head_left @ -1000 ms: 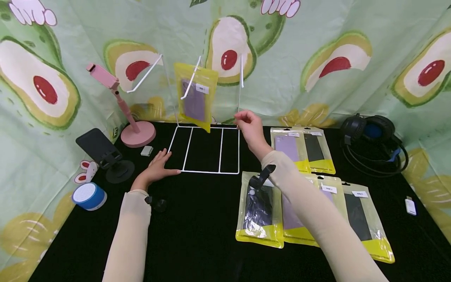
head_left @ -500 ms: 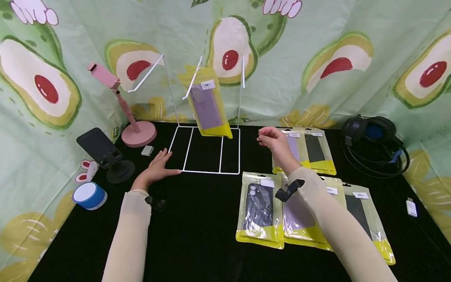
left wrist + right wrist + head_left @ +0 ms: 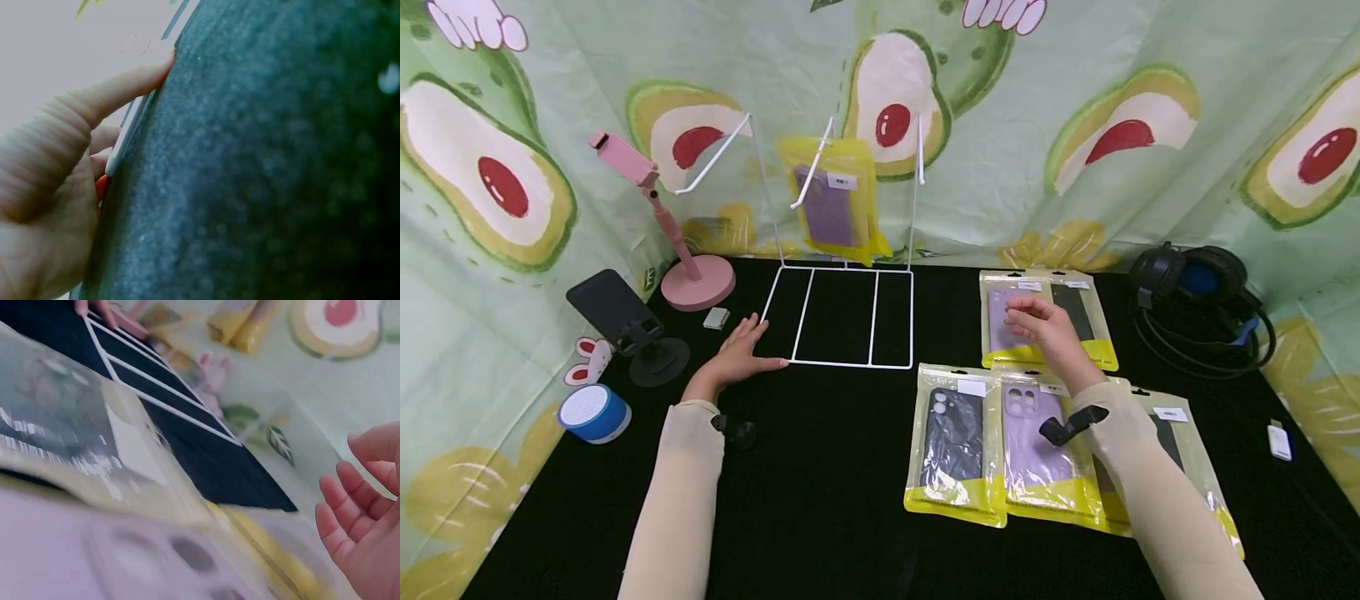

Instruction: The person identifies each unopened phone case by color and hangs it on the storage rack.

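My left hand [image 3: 735, 358] rests at the front left corner of a white wire rack [image 3: 831, 363], fingers spread along its side. In the left wrist view, the thumb [image 3: 134, 84] touches the front bar. From the rack's middle hook hangs a yellow-edged bag with a purple phone case [image 3: 841, 221]. My right hand [image 3: 1048, 332] hovers over the bagged phone cases, fingers loosely bent around nothing. Beneath it lies a bagged purple case [image 3: 1000, 329]; nearer me are another purple one [image 3: 1026, 433] and a black one [image 3: 953, 437]. The right wrist view shows the fingers [image 3: 350, 500] apart from the bags.
Along the left stand a pink phone holder [image 3: 697, 283], a black phone stand [image 3: 613, 312], a blue speaker [image 3: 597, 417] and a small whitish block [image 3: 716, 318]. Headphones [image 3: 1195, 279] and a USB stick [image 3: 1279, 440] lie at right. A patterned curtain [image 3: 985, 200] closes the back.
My right hand has moved right and nearer, from beside the rack to over the bags. The hanging bag has swung on its hook. My left hand stays put.
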Demonstrator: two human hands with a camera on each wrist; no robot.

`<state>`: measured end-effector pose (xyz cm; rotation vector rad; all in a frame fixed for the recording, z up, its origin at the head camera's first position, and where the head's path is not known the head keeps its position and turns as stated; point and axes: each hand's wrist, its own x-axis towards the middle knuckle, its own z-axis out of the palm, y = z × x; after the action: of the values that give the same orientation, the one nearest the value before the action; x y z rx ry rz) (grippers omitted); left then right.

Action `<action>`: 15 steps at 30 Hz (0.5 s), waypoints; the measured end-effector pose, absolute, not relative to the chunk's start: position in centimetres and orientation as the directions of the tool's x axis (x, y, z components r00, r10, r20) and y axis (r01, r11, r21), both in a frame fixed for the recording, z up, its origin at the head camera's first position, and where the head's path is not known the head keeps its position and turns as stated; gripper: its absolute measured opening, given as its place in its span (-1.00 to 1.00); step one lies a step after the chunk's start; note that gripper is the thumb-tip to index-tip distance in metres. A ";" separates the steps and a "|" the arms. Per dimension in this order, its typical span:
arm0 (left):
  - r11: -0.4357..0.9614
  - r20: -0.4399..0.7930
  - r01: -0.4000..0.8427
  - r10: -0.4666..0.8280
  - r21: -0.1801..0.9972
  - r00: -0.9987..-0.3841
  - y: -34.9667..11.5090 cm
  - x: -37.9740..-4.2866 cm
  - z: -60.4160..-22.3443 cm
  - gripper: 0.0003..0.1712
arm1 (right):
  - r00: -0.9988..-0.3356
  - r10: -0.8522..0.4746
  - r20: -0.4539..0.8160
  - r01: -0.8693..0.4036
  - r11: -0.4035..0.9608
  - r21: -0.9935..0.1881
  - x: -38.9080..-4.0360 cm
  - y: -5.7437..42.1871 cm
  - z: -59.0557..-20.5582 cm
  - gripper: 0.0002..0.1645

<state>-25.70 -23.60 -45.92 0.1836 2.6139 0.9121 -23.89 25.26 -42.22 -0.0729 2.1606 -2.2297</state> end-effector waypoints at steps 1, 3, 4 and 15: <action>0.783 -0.298 0.002 0.239 0.622 -0.924 -23.6 -25.7 -45.9 0.15 | -0.999 -0.039 0.002 -0.001 -0.029 -1.000 -23.8 25.8 -42.3 -0.88; 0.783 -0.297 0.003 0.240 0.623 -0.924 -23.6 -25.7 -45.9 0.15 | -1.000 0.000 -0.002 0.002 -0.015 -1.000 -23.6 26.9 -42.2 -0.88; 0.782 -0.297 0.004 0.240 0.623 -0.924 -23.6 -25.7 -45.9 0.15 | -1.000 0.016 0.003 -0.003 0.003 -1.000 -23.5 27.3 -42.0 -0.89; 0.784 -0.310 -0.009 0.235 0.620 -0.921 -23.4 -25.6 -45.7 0.13 | -0.965 0.237 -0.113 0.205 0.407 -0.890 -23.7 30.3 -42.8 -0.40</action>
<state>-25.57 -23.43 -45.67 0.1716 2.6031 0.9072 -23.66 30.30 -42.85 0.4180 2.6605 -1.6770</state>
